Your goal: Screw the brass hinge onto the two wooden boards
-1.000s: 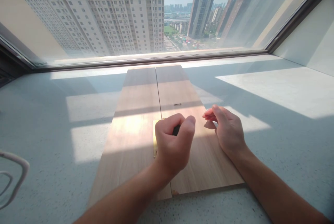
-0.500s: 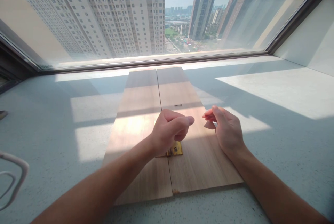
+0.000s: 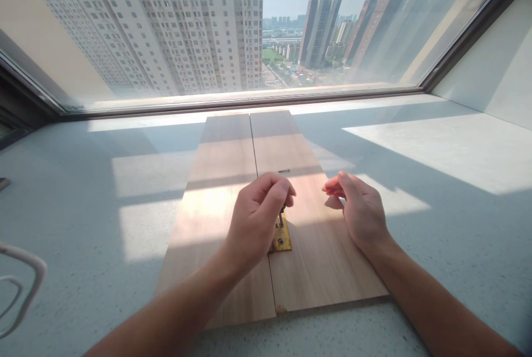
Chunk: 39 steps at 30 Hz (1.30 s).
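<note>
My left hand is closed around a small screwdriver, mostly hidden by the fingers. Its thin shaft points down at a brass-coloured hinge, where the tip meets the metal plate near a screw hole. The hinge lies across the seam between a left wooden board and a right wooden board; its left part is behind my hand. Beyond my left hand, a loose screw rests on the right board. My right hand hovers by that board's right edge, fingers loosely curled and apart, nothing visible in them.
Both boards lie side by side on a pale speckled sill with patches of sunlight. A window frame runs along the back, with tall buildings outside. At the left edge are a white looped object and a small dark object.
My left hand has turned over at the wrist and shifted slightly left, bringing the screwdriver shaft and more of the hinge into sight. My right hand has stayed nearly still.
</note>
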Each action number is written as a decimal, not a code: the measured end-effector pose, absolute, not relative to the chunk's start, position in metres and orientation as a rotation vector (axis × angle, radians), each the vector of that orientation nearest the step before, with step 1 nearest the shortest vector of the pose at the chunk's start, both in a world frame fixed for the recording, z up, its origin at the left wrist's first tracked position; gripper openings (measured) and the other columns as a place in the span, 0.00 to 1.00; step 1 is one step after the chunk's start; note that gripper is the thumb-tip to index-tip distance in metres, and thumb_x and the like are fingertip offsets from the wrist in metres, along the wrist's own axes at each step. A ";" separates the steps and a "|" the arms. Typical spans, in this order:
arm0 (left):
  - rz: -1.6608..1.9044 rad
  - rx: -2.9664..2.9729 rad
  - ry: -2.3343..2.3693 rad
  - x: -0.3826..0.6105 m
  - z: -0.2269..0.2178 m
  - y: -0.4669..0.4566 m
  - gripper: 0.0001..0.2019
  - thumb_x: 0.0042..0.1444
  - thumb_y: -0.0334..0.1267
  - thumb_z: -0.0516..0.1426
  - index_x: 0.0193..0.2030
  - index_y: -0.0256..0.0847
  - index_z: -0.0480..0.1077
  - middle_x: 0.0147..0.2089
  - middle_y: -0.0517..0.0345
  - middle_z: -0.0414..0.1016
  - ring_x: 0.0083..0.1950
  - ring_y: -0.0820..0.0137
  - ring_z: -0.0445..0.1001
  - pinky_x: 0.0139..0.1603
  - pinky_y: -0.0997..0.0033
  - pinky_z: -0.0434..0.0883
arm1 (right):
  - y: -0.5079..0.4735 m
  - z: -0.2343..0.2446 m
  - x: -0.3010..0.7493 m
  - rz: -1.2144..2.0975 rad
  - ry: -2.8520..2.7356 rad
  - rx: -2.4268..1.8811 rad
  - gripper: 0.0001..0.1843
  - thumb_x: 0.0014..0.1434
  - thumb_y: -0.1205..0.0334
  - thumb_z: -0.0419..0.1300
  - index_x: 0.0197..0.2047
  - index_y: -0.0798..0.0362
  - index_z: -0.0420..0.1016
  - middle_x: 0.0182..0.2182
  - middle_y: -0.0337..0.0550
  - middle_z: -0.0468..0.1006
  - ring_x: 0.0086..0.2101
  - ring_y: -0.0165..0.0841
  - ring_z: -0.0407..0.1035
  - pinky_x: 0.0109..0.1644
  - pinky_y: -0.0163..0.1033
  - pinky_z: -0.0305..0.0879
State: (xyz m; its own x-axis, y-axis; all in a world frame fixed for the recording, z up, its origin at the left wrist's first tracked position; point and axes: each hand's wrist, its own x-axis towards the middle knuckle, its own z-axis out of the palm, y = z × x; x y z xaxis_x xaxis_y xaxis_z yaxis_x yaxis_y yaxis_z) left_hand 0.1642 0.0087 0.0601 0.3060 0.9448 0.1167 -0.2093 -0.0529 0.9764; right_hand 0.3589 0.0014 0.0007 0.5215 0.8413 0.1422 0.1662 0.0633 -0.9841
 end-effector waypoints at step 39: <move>0.594 1.848 0.898 0.145 0.073 0.029 0.35 0.67 0.59 0.32 0.36 0.43 0.74 0.43 0.52 0.78 0.48 0.58 0.73 0.48 0.57 0.70 | -0.017 0.117 0.309 0.371 -2.448 -1.524 0.08 0.62 0.57 0.56 0.33 0.52 0.69 0.23 0.36 0.73 0.23 0.28 0.63 0.27 0.35 0.52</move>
State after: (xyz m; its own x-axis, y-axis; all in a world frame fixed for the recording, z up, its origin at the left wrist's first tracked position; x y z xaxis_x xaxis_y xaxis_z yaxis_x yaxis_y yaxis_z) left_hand 0.1449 0.0294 0.0733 0.6104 0.7919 0.0148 0.3239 -0.2666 0.9078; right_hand 0.3094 -0.0175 0.1174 -0.4306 0.9003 0.0639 0.8409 0.4259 -0.3339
